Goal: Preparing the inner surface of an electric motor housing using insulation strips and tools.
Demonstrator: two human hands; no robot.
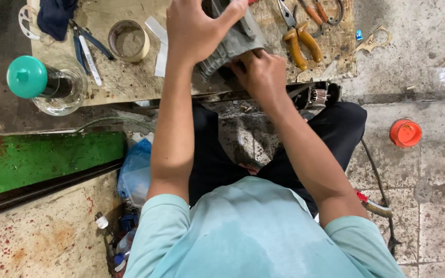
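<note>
Left hand clasps the grey housing on the board while right hand pinches its lower edge (work unfinished, pliers just beside housing).

I see a matt grey ribbed metal casing on a rough, worn wooden bench. Left of the casing lie a smooth tape roll and a clear glass jar with a glossy teal plastic lid. Right of the casing, the pliers have matt orange rubber grips.
</note>
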